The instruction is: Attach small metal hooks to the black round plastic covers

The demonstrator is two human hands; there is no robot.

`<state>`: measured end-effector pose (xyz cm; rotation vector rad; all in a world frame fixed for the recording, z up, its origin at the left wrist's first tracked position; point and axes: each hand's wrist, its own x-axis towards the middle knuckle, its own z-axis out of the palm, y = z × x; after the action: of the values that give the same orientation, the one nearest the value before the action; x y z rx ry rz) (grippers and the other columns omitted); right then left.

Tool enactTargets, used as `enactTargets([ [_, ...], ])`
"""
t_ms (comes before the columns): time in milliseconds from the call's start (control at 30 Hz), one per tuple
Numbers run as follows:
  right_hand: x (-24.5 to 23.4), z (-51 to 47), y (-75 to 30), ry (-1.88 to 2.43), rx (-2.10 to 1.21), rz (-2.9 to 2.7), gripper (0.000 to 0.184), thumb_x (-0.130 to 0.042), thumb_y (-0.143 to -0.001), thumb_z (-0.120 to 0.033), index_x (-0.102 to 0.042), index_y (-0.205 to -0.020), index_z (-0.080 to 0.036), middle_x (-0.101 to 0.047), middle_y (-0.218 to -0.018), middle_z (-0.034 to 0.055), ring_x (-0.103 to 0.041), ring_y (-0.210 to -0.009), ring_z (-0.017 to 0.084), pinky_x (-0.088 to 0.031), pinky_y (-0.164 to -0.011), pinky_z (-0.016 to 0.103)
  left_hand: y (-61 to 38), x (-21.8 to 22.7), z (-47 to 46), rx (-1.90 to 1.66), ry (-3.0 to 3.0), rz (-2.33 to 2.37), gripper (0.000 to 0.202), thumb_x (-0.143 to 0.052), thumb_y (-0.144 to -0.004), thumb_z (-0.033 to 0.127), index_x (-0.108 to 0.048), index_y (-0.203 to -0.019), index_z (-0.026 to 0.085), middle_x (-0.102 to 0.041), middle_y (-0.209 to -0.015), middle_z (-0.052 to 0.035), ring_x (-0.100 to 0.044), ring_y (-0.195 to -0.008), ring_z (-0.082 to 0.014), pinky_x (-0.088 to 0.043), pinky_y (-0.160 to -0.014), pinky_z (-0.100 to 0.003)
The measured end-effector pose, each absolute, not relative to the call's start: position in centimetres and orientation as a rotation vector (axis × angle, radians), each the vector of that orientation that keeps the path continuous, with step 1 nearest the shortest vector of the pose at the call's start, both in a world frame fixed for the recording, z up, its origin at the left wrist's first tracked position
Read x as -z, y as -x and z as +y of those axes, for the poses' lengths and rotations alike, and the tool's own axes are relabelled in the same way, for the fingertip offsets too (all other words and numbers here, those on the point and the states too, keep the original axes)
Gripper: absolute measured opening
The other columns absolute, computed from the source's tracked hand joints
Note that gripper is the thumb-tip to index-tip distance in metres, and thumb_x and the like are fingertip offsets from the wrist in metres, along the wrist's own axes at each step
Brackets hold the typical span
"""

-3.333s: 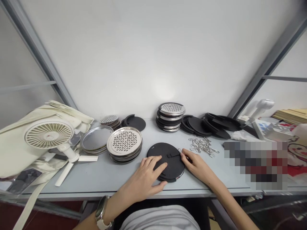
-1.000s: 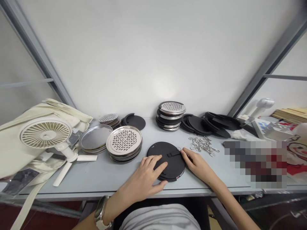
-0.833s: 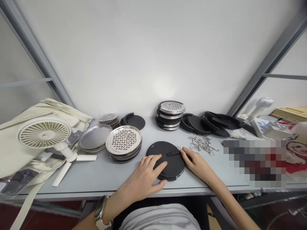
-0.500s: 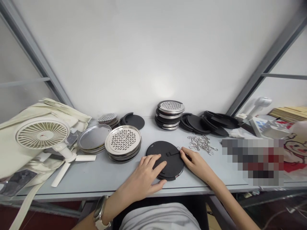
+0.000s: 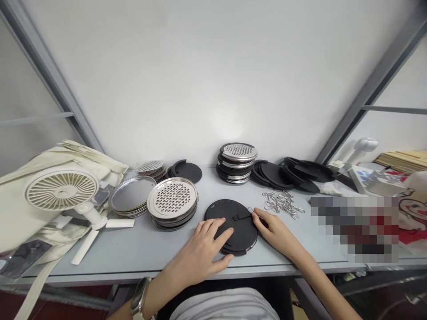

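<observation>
A round black plastic disc (image 5: 240,234) lies on the table in front of me, with a short dark strip and slot on its upper face. My left hand (image 5: 209,246) rests on the disc's left side, fingers spread over its top and thumb at the near edge. At the disc's right edge, my right hand (image 5: 269,224) pinches a small metal wire hook (image 5: 250,210) between thumb and fingertips. Part of the hook is covered by those fingers. Beyond my right hand sits a loose pile of similar wire hooks (image 5: 282,202).
To the left stand a stack of perforated metal grater plates (image 5: 171,200), plain metal plates (image 5: 133,193) and a white fan (image 5: 63,191). Along the wall are a stack of black-rimmed graters (image 5: 238,153) and black plastic discs (image 5: 275,173). A blurred patch covers the right side.
The whole view has shifted slightly downward. Both hands keep nearly the same places on the disc and the wire hook.
</observation>
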<state>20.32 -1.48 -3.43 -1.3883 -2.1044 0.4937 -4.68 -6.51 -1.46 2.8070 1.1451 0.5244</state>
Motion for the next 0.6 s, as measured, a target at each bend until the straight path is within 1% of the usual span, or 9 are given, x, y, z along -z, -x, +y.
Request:
enactTargets([
  [200, 3.59, -1.45, -20.35, 1.4, -0.457, -2.111, 0.029, -0.034, -0.096, -0.031, -0.033, -0.069, -0.023, -0.048, -0.061, -0.0027, -0.047, -0.057, 0.016, -0.033, -0.056, 0.027, 4.71, 1.48, -6.5, -0.536, -2.807, 1.141, 0.051, -0.056, -0.089, 0.034, -0.042, -0.136, 0.02, -0.041, -0.138, -0.0141, -0.037, -0.127, -0.0299, -0.038, -0.103, -0.049],
  [600, 3.43, -1.51, -20.25, 1.412, -0.467, -2.112, 0.029, -0.034, -0.096, -0.031, -0.031, -0.068, -0.023, -0.045, -0.061, -0.0036, -0.045, -0.057, 0.015, -0.032, -0.056, 0.027, 4.67, 1.38, -6.6, -0.544, -2.805, 1.139, 0.051, -0.057, -0.089, 0.033, -0.042, -0.136, 0.019, -0.041, -0.138, -0.0145, -0.038, -0.126, -0.0299, -0.038, -0.103, -0.049],
])
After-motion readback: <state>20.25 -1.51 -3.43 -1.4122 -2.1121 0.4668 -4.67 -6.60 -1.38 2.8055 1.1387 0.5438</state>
